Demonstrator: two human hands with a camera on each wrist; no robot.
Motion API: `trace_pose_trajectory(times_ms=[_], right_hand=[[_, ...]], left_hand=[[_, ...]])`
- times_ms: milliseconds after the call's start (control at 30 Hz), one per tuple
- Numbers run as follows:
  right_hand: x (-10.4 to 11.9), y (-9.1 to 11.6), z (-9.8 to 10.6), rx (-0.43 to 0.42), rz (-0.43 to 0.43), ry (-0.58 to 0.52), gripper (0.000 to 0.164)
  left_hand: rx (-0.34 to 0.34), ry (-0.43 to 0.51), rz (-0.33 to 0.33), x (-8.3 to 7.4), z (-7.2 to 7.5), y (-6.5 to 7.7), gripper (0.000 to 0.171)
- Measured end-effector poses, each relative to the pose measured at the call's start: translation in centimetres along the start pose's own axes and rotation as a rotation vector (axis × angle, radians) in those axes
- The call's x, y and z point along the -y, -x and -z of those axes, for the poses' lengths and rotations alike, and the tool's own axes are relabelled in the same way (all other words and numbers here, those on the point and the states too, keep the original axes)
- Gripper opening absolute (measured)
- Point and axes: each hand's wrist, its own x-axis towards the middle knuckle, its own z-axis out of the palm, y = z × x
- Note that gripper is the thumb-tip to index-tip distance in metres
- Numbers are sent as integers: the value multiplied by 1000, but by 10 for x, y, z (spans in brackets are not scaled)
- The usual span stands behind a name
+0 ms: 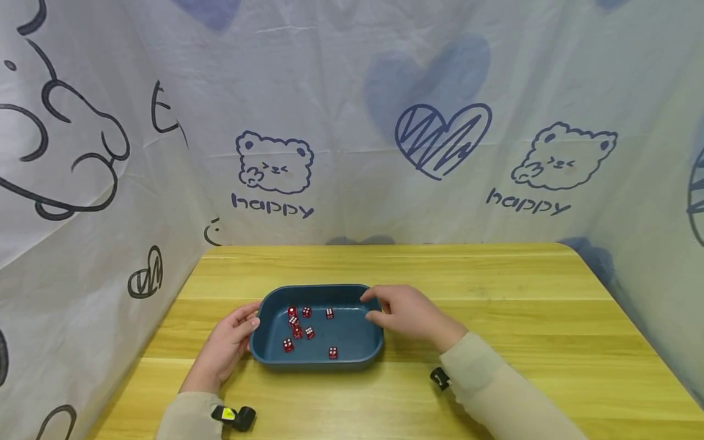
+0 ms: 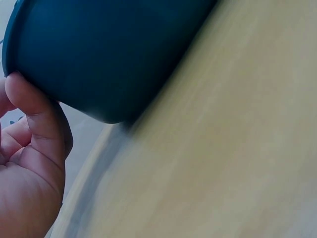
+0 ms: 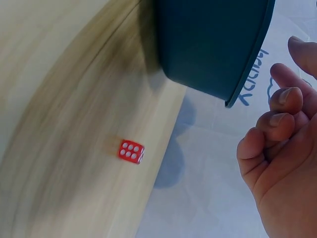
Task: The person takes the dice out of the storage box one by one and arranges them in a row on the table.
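A dark blue rectangular tray [image 1: 352,363] with rounded corners sits on the table, and several red dice with white dots, such as this die [image 1: 332,352], lie scattered inside. My left hand [image 1: 222,348] grips its left end, the thumb at the rim; the left wrist view shows the tray's outer wall [image 2: 114,49] beside those fingers. Over the right end hovers my right hand [image 1: 412,311], thumb and index finger apart and nothing visible between them. Its other fingers curl loosely in the right wrist view. There, another red die [image 3: 131,151] lies on the table outside the tray.
The wooden table [image 1: 495,275] has a pale cloth [image 1: 352,183] with printed bears and hearts behind it and at both sides. A small black device [image 1: 235,417] is strapped at the left wrist, and another black device [image 1: 440,378] at the right.
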Motion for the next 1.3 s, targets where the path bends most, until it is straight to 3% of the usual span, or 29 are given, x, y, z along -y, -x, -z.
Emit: trace_pose_trajectory(times_ms=[500,867,1300], right_hand=[[22,-13,-13,77,23,22,30],[29,-22,-26,115,101,99,31],[35,-32,-41,233,101,145,24]], left_hand=[[7,7,9,-2,-1,1,51],[-1,15,13,-2,-1,0,51],[-5,0,14,-2,0,1,50]])
